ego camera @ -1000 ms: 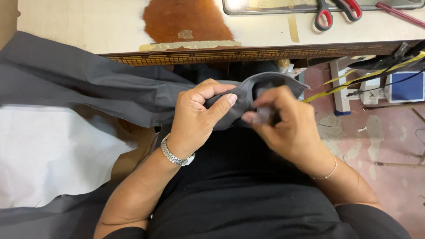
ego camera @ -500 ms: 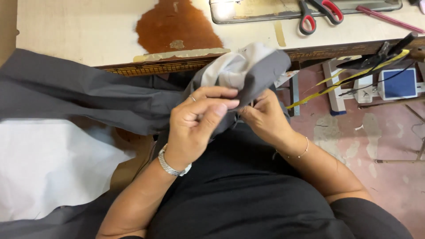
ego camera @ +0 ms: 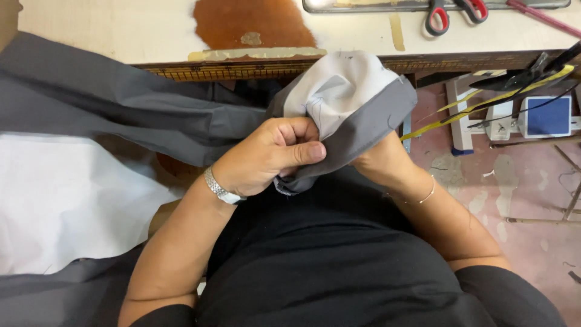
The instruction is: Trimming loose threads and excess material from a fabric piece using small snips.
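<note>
A long piece of dark grey fabric point(ego camera: 121, 115) trails from the worktable down to my lap. Its near end point(ego camera: 351, 103) is turned out, showing a pale grey lining with a dark grey band. My left hand point(ego camera: 266, 157), with a metal watch on the wrist, pinches the fabric's lower edge between thumb and fingers. My right hand point(ego camera: 378, 160) is pushed up inside the turned-out end; only its wrist and a thin bracelet show, the fingers are hidden by the cloth.
The cream worktable point(ego camera: 109, 30) has a brown worn patch point(ego camera: 251, 21) and a ruler strip along its front edge. Red-handled scissors point(ego camera: 454, 11) lie at the back. White cloth point(ego camera: 60, 194) hangs on the left. A yellow tape measure point(ego camera: 484, 97) and a blue box point(ego camera: 548, 116) sit right.
The fabric end has been turned inside out and lifted, exposing the pale lining. My right hand went from pinching the outside to inside the cloth. My left hand kept its grip.
</note>
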